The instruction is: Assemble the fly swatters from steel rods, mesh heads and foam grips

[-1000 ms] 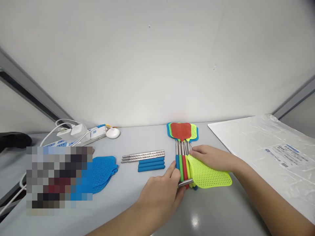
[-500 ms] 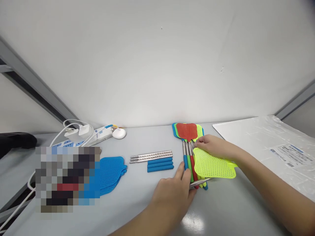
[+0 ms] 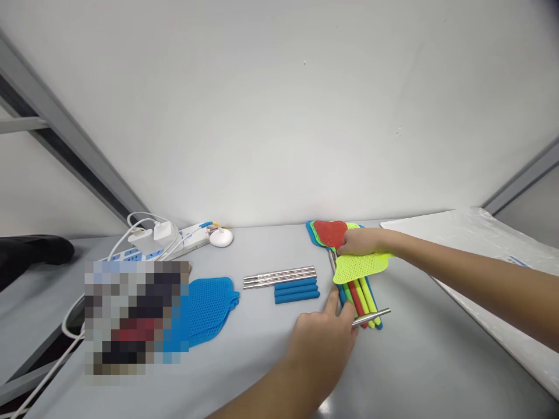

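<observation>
A bundle of assembled fly swatters lies on the table, its red head (image 3: 329, 234) on top and its coloured handles (image 3: 358, 297) toward me. My right hand (image 3: 365, 241) is closed near the red head, at the metal shafts. It also holds a loose yellow-green fly swatter head (image 3: 361, 267), which hangs over the shafts. My left hand (image 3: 321, 337) is closed around a metal rod (image 3: 375, 316) that sticks out to the right, across the lower handle ends. Its fingertips touch the blue handle at the left of the bundle.
Left of the bundle lie several metal rods (image 3: 279, 277) and blue handle sleeves (image 3: 297, 291). Blue swatter heads (image 3: 209, 308) are stacked further left, by a blurred patch. Behind are a power strip (image 3: 192, 240) and a white round device (image 3: 221, 237). A plastic-wrapped white panel (image 3: 463, 238) lies right.
My right hand has moved up and left to the red head, taking the yellow-green head along. The bundle's handles have swung to the right. My left hand keeps the rod.
</observation>
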The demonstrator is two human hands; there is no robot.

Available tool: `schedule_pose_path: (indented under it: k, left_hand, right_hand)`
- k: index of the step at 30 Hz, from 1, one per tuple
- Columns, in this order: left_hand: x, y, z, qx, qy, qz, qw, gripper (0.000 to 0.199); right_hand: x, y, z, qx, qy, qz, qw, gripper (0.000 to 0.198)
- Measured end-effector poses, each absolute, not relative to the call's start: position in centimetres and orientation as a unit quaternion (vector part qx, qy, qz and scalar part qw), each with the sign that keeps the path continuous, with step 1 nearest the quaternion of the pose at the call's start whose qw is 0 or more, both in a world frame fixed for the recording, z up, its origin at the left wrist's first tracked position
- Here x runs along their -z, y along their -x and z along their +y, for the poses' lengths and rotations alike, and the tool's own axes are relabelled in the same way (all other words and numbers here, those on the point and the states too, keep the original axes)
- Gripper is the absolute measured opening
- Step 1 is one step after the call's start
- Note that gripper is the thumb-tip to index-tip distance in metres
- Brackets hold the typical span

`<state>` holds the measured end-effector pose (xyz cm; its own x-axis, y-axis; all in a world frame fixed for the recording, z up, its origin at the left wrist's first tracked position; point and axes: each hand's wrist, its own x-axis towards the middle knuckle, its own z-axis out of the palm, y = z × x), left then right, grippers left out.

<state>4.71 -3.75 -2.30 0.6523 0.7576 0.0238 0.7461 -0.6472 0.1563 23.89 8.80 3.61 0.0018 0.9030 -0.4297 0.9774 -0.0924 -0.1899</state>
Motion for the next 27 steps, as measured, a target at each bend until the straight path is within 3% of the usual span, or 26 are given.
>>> schedule_pose_path:
  k: [3,8,18,27]
  left_hand:
    - [2.4,-4.6,-3.8,-0.039,-0.909,0.412,0.054,0.023]
    - [2.1,-4.5,-3.7,-0.04,-0.912,0.404,0.05,0.026]
    - [2.2,-4.5,-3.5,-0.034,-0.915,0.399,0.057,0.029]
    - [1.6,-5.3,-3.4,-0.012,-0.911,0.406,0.074,0.041]
  right_hand:
    - [-3.7,-23.5,8.6,0.259,-0.701,0.652,0.123,0.033]
    - [-3.4,-23.0,8.3,0.266,-0.715,0.638,0.106,0.032]
    - [-5.8,-27.3,7.5,0.328,-0.742,0.583,-0.044,0.031]
    - [-3.3,-29.4,4.3,0.397,-0.731,0.539,-0.13,0.036]
